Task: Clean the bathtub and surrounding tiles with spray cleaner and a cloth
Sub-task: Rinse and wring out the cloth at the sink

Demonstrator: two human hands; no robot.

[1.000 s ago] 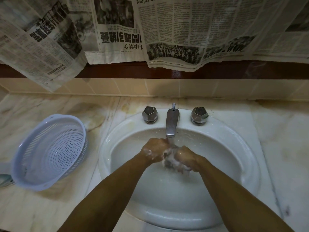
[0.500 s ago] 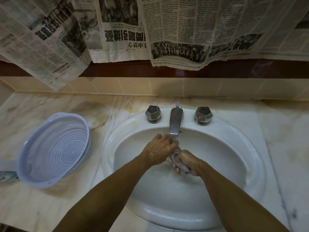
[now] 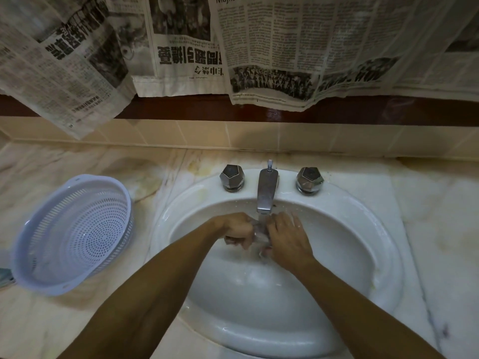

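Where the two hands meet under the tap (image 3: 267, 189), the fingers (image 3: 242, 243) of the left hand (image 3: 237, 229) are curled round a small, wet, greyish cloth (image 3: 260, 233), and the right hand (image 3: 287, 239) lies over the cloth's other end, its fingers bent down onto it. How much of the cloth the right hand actually grips cannot be told, since its back faces the camera and hides the fingertips. The cloth itself is mostly covered by both hands and blurred by running water, so its shape is hard to make out. It sits between the hands, just below the spout, over the white basin (image 3: 363, 229).

Both forearms run out of the bottom edge. Two faceted metal knobs (image 3: 232, 177) flank the tap on the basin's rim. On the marble worktop (image 3: 440, 229) to the left stands a tilted, pale perforated basket (image 3: 72, 234); something bluish beside it is cut off by the left edge. Newspaper sheets (image 3: 285, 47) hang over the tiled wall (image 3: 207, 136) behind, cropped at the top.

Half a second ago the left hand lay over the right, which was clenched round the cloth; now the hands sit side by side with the cloth stretched between them. A second ago they were covered in white lather, little of which shows now.
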